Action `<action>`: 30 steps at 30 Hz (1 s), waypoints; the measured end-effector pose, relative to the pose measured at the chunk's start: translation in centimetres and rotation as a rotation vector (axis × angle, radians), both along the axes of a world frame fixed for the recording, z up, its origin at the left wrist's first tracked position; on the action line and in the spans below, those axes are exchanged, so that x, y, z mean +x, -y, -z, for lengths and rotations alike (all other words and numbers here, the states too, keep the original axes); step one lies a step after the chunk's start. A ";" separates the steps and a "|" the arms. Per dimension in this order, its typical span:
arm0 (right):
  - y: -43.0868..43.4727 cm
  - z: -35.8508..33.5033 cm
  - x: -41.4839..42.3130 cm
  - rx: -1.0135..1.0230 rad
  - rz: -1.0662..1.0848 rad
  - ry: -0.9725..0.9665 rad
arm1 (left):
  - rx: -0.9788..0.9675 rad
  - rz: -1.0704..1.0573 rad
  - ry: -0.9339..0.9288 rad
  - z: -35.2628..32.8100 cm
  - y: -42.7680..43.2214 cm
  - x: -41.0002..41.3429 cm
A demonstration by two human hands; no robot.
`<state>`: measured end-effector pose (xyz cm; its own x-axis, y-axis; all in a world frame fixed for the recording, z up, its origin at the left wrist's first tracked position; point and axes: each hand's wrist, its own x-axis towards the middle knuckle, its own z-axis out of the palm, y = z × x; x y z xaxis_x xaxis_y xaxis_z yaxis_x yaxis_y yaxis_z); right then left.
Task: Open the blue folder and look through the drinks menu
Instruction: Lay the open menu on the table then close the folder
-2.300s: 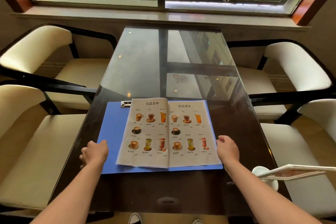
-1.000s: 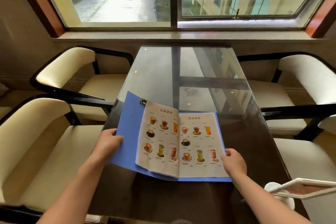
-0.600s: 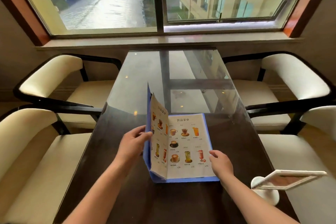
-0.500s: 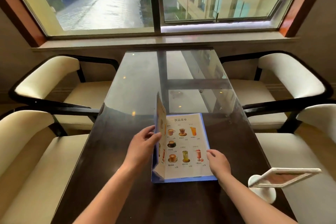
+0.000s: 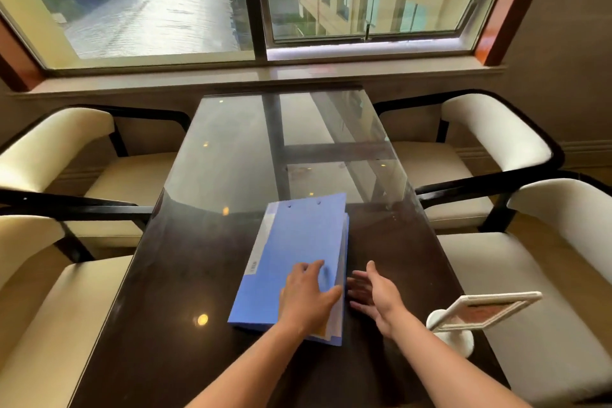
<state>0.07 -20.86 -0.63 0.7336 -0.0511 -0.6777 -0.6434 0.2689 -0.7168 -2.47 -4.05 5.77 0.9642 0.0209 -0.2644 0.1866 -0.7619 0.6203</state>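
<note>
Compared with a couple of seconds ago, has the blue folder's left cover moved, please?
Yes. The blue folder lay open on the dark glass-topped table; its left cover has swung rightward and shut, left hand pressing it.

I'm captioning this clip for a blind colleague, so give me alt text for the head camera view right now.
A blue folder lies almost shut on a dark glass-topped table, the left hand pressing flat on its cover while the open right hand hovers just beside its right edge. Cream chairs flank the table, a white sign stand sits at the right, and a window is beyond.
</note>
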 end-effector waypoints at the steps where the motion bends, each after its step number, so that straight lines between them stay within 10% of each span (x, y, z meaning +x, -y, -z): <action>1: 0.0 -0.1 -0.1 0.047 -0.030 0.002 | 0.025 0.022 -0.025 0.6 0.3 0.0; 19: -1.1 1.2 1.4 -0.267 -0.138 0.086 | 0.349 -0.062 -0.137 4.3 -9.5 0.4; 30: -1.3 0.5 1.1 -0.525 -0.159 0.097 | 0.095 -0.160 -0.173 5.7 -9.5 -0.2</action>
<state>1.18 -19.53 -1.14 0.8176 -0.2474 -0.5200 -0.5713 -0.2352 -0.7863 -2.65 5.42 0.03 0.8872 0.2025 -0.4145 0.4066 -0.7676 0.4953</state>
